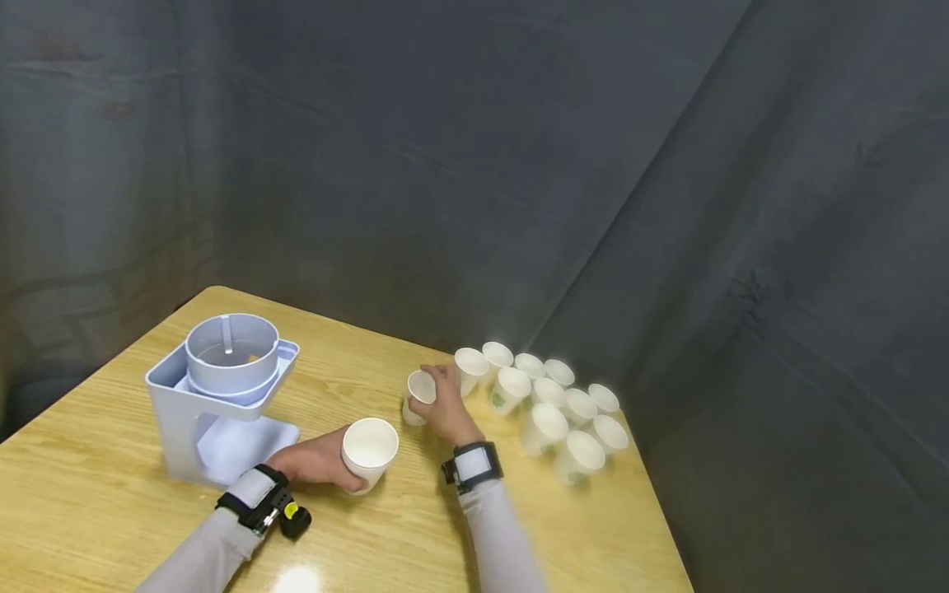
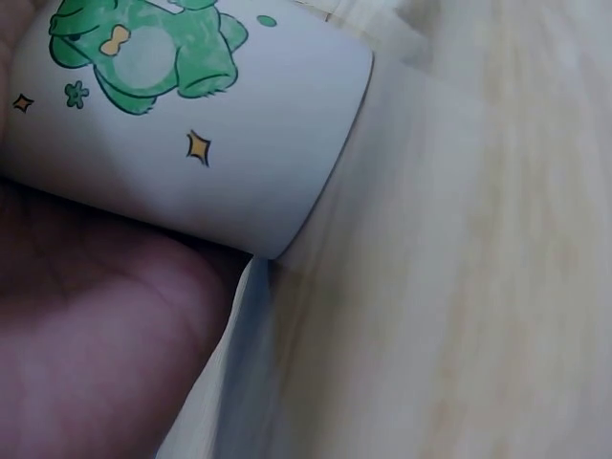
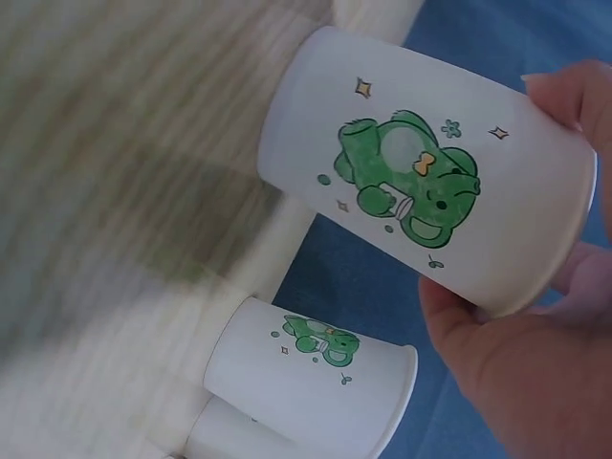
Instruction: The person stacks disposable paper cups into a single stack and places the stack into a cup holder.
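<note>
My left hand [image 1: 319, 458] is wrapped round a white paper cup [image 1: 370, 445], its open mouth facing up. In the left wrist view a green cartoon bear and small stars show on this cup [image 2: 249, 143], which is held beside the palm. Farther back on the table, my right hand [image 1: 448, 409] grips a second paper cup [image 1: 413, 405] near its rim between thumb and fingers. The same bear print is on that cup [image 3: 421, 172] in the right wrist view. Whether either cup's base touches the table is hard to tell.
A pale blue-white machine [image 1: 178, 428] with a round hopper [image 1: 230, 375] on top stands at the left. Several more paper cups [image 1: 547, 424] stand grouped at the right of the wooden table [image 1: 385, 543]. A dark curtain [image 1: 415, 165] hangs behind the table's far edge.
</note>
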{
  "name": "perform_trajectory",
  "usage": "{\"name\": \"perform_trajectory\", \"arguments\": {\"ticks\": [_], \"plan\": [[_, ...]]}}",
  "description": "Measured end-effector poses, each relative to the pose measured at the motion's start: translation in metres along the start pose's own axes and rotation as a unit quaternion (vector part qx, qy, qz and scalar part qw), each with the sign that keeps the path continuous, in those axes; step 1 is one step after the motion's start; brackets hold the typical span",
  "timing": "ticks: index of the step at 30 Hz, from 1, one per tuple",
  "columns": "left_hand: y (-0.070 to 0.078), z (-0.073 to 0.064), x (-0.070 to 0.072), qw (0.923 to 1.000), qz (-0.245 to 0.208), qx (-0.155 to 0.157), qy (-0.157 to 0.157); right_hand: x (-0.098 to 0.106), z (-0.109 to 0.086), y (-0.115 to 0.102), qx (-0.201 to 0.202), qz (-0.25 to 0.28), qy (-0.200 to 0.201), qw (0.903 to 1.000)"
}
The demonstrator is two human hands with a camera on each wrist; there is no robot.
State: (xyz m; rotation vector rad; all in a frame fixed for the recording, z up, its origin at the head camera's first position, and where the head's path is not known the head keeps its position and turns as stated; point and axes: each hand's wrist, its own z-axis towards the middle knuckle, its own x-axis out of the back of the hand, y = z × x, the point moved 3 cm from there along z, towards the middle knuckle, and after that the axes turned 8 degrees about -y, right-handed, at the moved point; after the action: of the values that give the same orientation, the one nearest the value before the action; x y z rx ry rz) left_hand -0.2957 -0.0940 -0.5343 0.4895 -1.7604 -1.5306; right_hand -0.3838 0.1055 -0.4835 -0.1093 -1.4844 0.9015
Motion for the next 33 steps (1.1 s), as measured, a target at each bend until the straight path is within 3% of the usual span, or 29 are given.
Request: {"name": "perform_trajectory", "arguments": {"ticks": [10,22,33], "plan": [[0.001,0.001,0.002,1.0,0.007,0.001,-0.001,0.003,-0.017,-0.007,0.004,0.017,-0.008,0.9998],[0.0,0.001,0.002,0.9999,-0.006,-0.009,-0.01,0.016,-0.031,-0.02,-0.007,-0.027,-0.1,0.9946],[0.0,0.001,0.001,0.9999,-0.006,-0.007,-0.007,0.044,-0.041,-0.04,0.026,-0.009,-0.023,0.9994]]}}
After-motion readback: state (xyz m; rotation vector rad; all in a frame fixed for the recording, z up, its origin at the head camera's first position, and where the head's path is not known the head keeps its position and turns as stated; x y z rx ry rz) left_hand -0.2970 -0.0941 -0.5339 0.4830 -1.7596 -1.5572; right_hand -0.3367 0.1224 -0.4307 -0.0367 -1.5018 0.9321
